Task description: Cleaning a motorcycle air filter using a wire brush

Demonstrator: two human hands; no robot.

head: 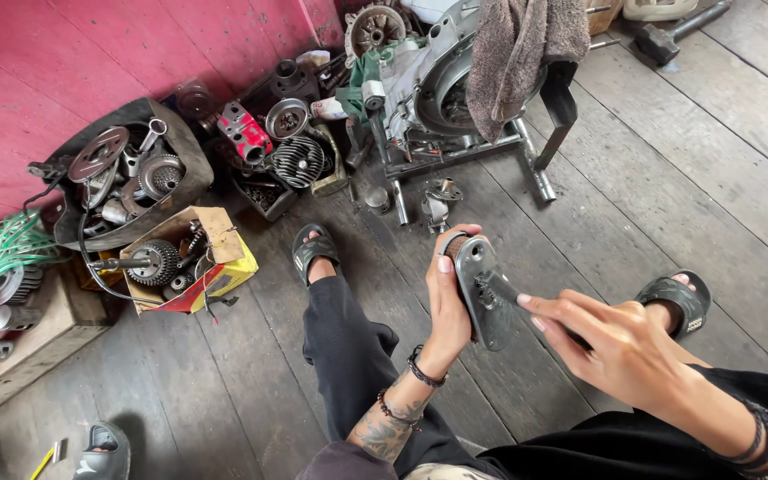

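The left hand [449, 298] grips a flat grey metal plate [482, 293] by its long edge, upright above the plank floor [668, 196] between the person's knees. The right hand [620, 347] closes on a dark tool [504, 289] touching the plate's face. The plate looks stiff, fairly heavy and possibly greasy, best held by its edges.

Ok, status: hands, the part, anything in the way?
Left hand grips grey metal plate upright. Right hand holds dark tool against its face. Nothing blocking; engine on stand sits beyond.
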